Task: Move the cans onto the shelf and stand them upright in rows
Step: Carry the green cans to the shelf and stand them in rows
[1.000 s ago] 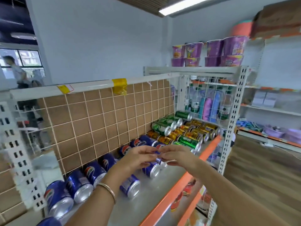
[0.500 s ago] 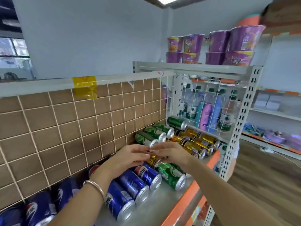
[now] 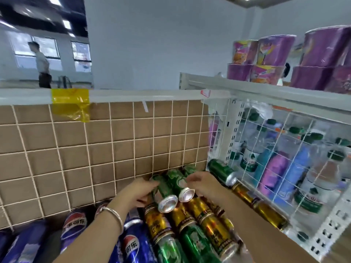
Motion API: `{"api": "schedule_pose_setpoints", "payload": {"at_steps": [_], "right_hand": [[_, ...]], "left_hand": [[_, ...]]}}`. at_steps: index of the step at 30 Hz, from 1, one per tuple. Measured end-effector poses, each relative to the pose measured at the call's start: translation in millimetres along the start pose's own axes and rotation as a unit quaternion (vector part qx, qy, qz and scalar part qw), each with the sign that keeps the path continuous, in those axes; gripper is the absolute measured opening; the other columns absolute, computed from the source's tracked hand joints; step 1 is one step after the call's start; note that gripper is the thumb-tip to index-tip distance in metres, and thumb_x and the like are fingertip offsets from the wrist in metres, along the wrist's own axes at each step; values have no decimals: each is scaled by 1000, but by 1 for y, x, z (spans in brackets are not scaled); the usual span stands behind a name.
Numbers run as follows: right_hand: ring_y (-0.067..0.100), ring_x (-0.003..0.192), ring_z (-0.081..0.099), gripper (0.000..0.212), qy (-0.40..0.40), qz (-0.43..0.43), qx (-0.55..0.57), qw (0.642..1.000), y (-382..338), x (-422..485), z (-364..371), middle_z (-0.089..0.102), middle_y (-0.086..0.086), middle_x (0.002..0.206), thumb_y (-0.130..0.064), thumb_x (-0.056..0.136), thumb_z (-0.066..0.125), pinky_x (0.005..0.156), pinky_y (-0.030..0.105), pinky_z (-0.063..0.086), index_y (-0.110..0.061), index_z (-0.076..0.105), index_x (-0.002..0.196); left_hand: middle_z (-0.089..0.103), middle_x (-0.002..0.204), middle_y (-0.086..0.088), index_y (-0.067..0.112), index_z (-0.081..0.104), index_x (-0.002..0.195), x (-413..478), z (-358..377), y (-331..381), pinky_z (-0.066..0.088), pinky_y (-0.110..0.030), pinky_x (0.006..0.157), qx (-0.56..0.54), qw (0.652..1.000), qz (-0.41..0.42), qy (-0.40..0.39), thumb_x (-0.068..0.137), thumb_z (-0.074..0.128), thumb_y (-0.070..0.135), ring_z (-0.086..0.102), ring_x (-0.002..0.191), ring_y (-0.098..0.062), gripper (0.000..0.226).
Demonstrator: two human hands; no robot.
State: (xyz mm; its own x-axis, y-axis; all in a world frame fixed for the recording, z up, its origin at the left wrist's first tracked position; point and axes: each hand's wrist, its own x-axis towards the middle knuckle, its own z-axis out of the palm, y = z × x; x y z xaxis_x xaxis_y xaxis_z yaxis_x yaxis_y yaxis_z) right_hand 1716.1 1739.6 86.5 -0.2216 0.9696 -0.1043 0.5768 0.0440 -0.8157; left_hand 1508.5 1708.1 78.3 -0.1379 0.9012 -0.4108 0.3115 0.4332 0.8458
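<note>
the left hand curls its fingers round a green aluminium can with a silver end, which lies on its side with that end toward the camera. the right hand holds a second green can, which touches the first one. its fingertips are on the upper side, but the blur hides how far the thumb goes round. both cans lie at the foot of the brown back panel with a white wire grid, on top of other lying cans of the white metal shelf unit.

i think the step in hand is to stand these two up. it is better to lift each can free than to drag it, because the cans below are round and can roll. then turn the wrist until the silver opening end looks up, and put the base flat, close against the panel. first some bare floor must be made, since no free place shows near the panel.

i count six green cans: two in the hands, one just behind them at the panel, one at the panel's right end, and two far in front. i see six gold cans in front of the panel. there are at least four blue cans below the panel's left part, but they are blurred. not one can stands upright.
</note>
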Motion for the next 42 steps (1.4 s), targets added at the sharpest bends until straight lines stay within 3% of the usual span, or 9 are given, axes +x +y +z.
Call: {"api": "schedule_pose_setpoints", "payload": {"at_steps": [4,7,15,20,24,28,32,36,42], "right_hand": [[25,103,59,26,81,-5,-192,978,8,36,-5,62,3,102,-25,84,52,90,36,50,-18,65,105],[33,122,44,50,33,35,-313,949,12,55,-9,51,6,128,-44,79,47,100,44,41,-22,53,124],[22,92,60,25,-58,55,-283,956,21,82,-24,60,6,96,-35,80,61,73,26,46,-14,61,94],[31,126,42,59,3,11,-333,943,12,85,-22,43,11,134,-43,80,60,95,38,43,-15,45,130],[28,102,59,30,-57,-46,-333,940,-5,82,-4,61,7,93,-41,86,51,75,31,46,-11,57,84],[25,93,62,35,-130,-41,-386,913,-24,86,16,63,6,88,-43,85,53,78,33,48,-12,64,97],[19,78,57,30,-168,-11,-398,902,-36,90,20,53,1,71,-33,84,60,71,30,47,-10,63,103],[20,81,56,38,-225,11,-387,894,-41,90,21,59,5,88,-29,82,65,63,25,44,-7,61,113],[26,105,57,63,-246,-2,-440,864,-29,89,33,58,9,124,-35,70,75,94,36,48,-12,56,125]], "left_hand": [[53,128,-11,11,45,131,11,16,9,51,-36,90,11,998,-49,23,83,58,56,53,109,-26,67],[52,131,-10,11,44,132,17,30,17,49,-36,90,39,998,-56,18,82,61,56,53,108,-26,69],[58,89,-2,12,52,108,31,27,20,53,-25,61,-52,994,-99,-16,78,74,30,58,78,-15,41],[65,106,-10,9,54,115,41,24,17,57,-32,74,-87,990,-110,-23,73,79,23,64,95,-23,51],[66,96,-11,7,55,107,41,23,17,57,-30,64,-120,986,-110,-22,73,79,18,65,84,-22,43],[72,81,-11,3,60,100,39,23,14,57,-28,52,-206,971,-109,-48,78,73,5,68,74,-21,26],[69,96,-17,1,56,108,38,20,5,58,-33,64,-250,963,-93,-31,74,75,2,67,85,-26,39],[64,110,-21,0,52,116,37,17,-8,54,-41,82,-313,947,-69,-20,65,79,1,63,102,-32,58],[70,106,-19,-3,57,114,35,27,-14,56,-38,78,-317,948,-20,-17,64,82,14,68,98,-31,59]]}}
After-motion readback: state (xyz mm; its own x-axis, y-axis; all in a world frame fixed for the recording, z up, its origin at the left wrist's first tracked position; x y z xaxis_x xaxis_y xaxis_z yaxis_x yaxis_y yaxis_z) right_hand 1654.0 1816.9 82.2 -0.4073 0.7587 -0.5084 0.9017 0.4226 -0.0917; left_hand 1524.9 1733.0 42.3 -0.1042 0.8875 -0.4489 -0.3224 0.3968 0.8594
